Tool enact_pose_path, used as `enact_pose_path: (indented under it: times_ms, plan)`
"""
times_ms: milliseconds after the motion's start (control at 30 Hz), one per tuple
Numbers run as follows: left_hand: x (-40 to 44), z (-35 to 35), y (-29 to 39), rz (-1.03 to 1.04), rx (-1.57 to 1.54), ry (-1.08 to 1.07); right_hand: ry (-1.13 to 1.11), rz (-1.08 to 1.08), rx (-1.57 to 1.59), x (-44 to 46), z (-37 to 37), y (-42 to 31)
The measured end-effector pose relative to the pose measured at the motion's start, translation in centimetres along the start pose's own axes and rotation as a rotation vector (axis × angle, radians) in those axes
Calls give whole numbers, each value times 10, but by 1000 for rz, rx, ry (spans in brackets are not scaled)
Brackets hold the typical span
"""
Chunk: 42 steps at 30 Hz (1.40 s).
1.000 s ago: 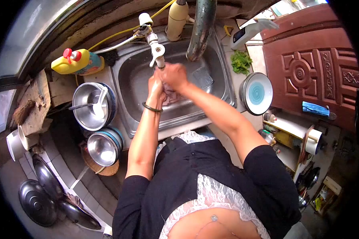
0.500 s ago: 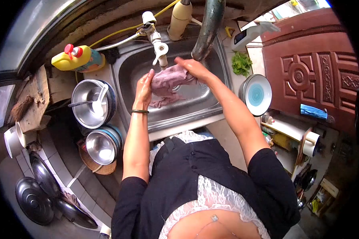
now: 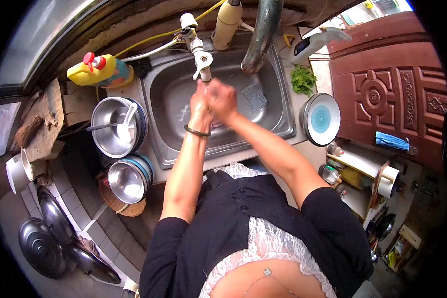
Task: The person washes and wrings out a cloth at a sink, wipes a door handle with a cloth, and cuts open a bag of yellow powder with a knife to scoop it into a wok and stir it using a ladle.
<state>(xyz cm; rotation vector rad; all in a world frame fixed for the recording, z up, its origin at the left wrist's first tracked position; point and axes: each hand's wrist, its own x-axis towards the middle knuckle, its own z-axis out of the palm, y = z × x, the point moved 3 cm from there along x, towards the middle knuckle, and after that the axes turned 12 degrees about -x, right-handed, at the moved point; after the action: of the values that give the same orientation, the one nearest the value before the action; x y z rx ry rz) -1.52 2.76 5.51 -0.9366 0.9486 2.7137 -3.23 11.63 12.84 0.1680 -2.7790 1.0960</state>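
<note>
Both hands are together under the white tap [image 3: 202,62], over the metal sink [image 3: 171,107]. My left hand [image 3: 200,107], with a dark bracelet at its wrist, is closed on the pink cloth. Pressed against it, my right hand [image 3: 222,101] is closed in a fist, slightly blurred, on the same cloth. Most of the pink cloth [image 3: 215,123] is hidden by the hands; a small part shows beneath them. A grey mesh scrubber [image 3: 255,97] lies on the sink bottom, right of my right hand.
Metal bowls with a ladle [image 3: 104,136] and smaller bowls [image 3: 126,181] stand left of the sink. Behind them is a yellow bottle [image 3: 102,72]. Stacked plates [image 3: 323,119] and green leaves [image 3: 303,79] lie to the right. A dark pipe [image 3: 264,37] reaches over the sink's back.
Half a second ago my hands were apart with the pink cloth spread between them. They have come together under the tap, the cloth is bunched up, and the scrubber is visible again.
</note>
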Motion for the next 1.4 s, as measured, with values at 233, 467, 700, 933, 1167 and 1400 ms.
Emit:
enact_pose_path:
  times_ms: [233, 467, 700, 933, 1167, 1400]
  plan:
    - [33, 2, -3, -121, -289, -170, -45, 85, -149, 27, -3, 13]
    - [39, 4, 29, -93, -338, -130, -309, 38, -131, 8, 16, -10]
    - [-1, -3, 78, 81, 94, 107, -626, 92, 186, 56, 1, 63]
    - [7, -14, -11, -401, -492, -277, -328, -101, 265, -28, 31, 17]
    - [11, -27, -8, -95, -353, -227, -470, -158, 245, -48, 1, -34]
    - [5, 2, -26, 48, -466, -165, -248, 49, 399, -1, 73, 69]
